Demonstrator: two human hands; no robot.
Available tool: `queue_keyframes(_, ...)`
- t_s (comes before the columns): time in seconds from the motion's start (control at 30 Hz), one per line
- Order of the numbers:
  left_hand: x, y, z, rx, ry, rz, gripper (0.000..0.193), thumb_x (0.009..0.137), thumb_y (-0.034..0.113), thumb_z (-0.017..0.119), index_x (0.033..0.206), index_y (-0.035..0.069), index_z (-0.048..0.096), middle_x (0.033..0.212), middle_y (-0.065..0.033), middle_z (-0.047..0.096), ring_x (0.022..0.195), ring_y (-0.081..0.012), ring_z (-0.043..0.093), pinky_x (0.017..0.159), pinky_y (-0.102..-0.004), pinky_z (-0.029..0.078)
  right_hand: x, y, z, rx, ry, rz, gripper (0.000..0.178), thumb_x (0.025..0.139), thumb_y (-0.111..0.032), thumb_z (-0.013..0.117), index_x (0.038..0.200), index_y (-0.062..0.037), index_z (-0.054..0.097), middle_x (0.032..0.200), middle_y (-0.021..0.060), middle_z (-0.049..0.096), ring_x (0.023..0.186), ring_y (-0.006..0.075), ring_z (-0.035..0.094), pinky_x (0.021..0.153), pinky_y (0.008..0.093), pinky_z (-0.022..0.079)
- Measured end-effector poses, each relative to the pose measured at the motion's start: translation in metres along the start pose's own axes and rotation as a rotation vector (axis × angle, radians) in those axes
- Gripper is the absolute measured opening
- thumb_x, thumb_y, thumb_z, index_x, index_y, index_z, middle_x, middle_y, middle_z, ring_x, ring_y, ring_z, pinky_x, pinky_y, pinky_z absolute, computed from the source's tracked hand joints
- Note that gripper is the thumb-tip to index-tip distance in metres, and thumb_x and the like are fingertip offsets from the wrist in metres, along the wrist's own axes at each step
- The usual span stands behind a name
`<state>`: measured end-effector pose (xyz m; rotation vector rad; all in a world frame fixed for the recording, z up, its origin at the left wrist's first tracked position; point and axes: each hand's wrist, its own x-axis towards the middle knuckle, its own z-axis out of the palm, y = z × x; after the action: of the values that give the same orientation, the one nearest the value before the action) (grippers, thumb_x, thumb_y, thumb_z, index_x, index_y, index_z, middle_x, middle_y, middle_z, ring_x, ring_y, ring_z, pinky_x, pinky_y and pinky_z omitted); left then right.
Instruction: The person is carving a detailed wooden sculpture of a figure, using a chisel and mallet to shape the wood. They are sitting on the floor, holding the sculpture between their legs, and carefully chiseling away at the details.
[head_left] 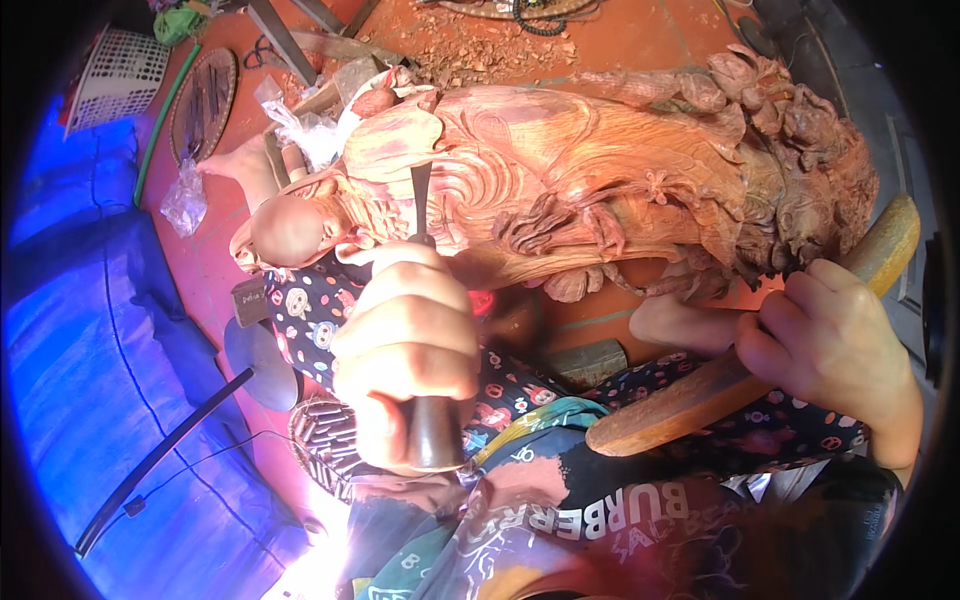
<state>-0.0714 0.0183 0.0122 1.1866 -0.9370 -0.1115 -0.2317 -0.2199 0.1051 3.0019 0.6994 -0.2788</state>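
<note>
A reddish carved wooden statue (pixel 590 140) lies on its back across the floor, its smooth head at the left and densely carved work at the right. My left hand (pixel 405 325) is wrapped around the dark handle of a chisel (pixel 437 435). Its flat metal blade points away from me, over the carved folds near the statue's chest; whether the tip touches the wood I cannot tell. At the right, my right hand (pixel 825 335) grips a long, rounded wooden club (pixel 670 405) at its middle, slanting above my patterned trousers.
Baskets of carving tools stand at near left (pixel 318 440) and far left (pixel 203 105), by a white plastic basket (pixel 120 80). A lamp (pixel 262 365) on a black gooseneck rises beside blue sheeting (pixel 90 330). Wood shavings (pixel 490 55) litter the orange floor beyond the statue.
</note>
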Motion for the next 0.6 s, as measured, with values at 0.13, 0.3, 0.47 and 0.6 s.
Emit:
queue_keyframes(0.13,-0.004,-0.012,0.000,-0.043,-0.013,0.004,0.045,0.089,0.036,0.034,0.055,0.011,0.050,0.054,-0.0026,0.045,0.056,-0.0193,0.042,0.069,-0.0388,0.032,0.003,0.002,0.005,0.026,-0.002,-0.013,0.017,0.063,-0.015,0.066,0.076,-0.0109,0.056,0.061,-0.0005,0.041,0.056,0.0149,0.046,0.051,0.0273,0.038)
queue_keyframes(0.3,0.000,-0.015,0.004,-0.053,-0.014,-0.009,0.045,0.089,0.037,0.035,0.055,0.010,0.050,0.054,-0.0025,0.044,0.056,-0.0189,0.041,0.069,-0.0386,0.032,0.005,0.003,0.006,0.040,-0.007,-0.015,0.018,0.063,-0.012,0.067,0.076,-0.0090,0.055,0.061,0.0010,0.043,0.055,0.0159,0.046,0.050,0.0283,0.037)
queue_keyframes(0.47,0.001,-0.020,0.002,-0.053,0.021,0.012,0.046,0.088,0.038,0.037,0.054,0.010,0.050,0.054,-0.0029,0.045,0.056,-0.0193,0.041,0.068,-0.0386,0.032,0.007,0.003,0.005,0.061,-0.019,-0.022,0.017,0.063,-0.012,0.066,0.076,-0.0088,0.056,0.062,0.0015,0.043,0.056,0.0163,0.046,0.049,0.0290,0.037)
queue_keyframes(0.6,0.002,-0.024,0.006,-0.053,0.015,0.042,0.045,0.087,0.038,0.039,0.054,0.009,0.050,0.053,-0.0041,0.045,0.056,-0.0197,0.041,0.068,-0.0387,0.032,0.004,0.001,0.005,0.065,-0.021,-0.001,0.017,0.063,-0.012,0.065,0.077,-0.0086,0.056,0.063,0.0016,0.043,0.056,0.0167,0.046,0.049,0.0295,0.037)
